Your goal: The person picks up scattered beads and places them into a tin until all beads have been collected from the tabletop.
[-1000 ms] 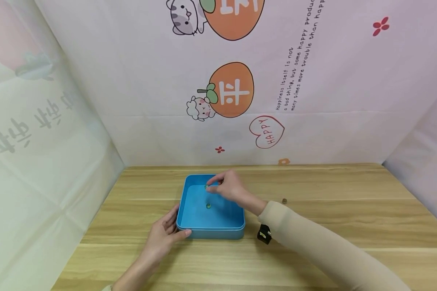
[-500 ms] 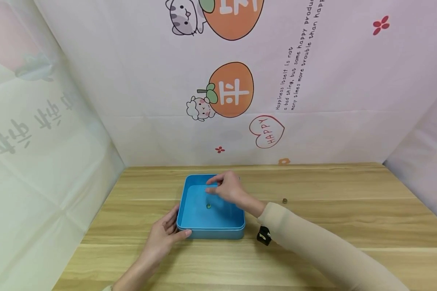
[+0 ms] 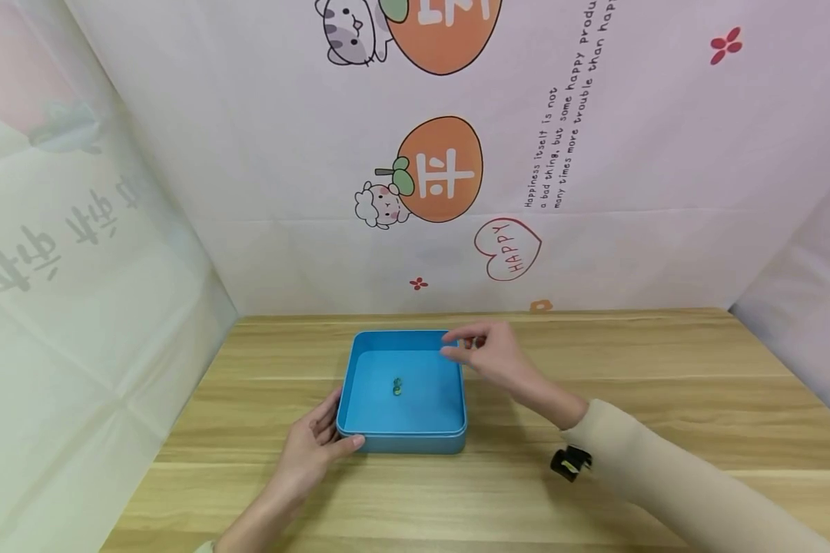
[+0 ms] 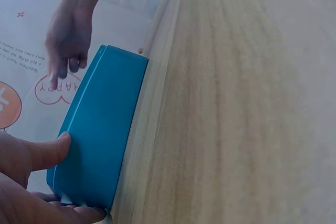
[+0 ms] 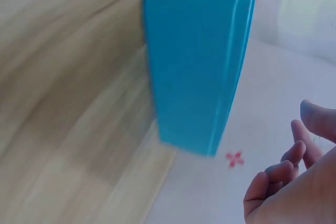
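Note:
A shallow blue square box stands on the wooden table. Two small round greenish pieces lie close together on its floor, too small to tell their kind. My left hand grips the box's near left corner, thumb at the front rim and fingers along the left side; the left wrist view shows this thumb against the box wall. Over the box's right rim hovers my right hand, thumb and index finger apart, nothing seen between them. In the right wrist view the right hand's fingers are loosely bent, beside the box.
A tiny brown piece sits on the table past the box in the left wrist view; in the head view it is not seen. A black wrist camera hangs below my right sleeve. Printed cloth walls border the table.
My right hand has let a small greenish piece go into the box, where it now lies beside the other one. That hand has then moved right. The left hand keeps its hold.

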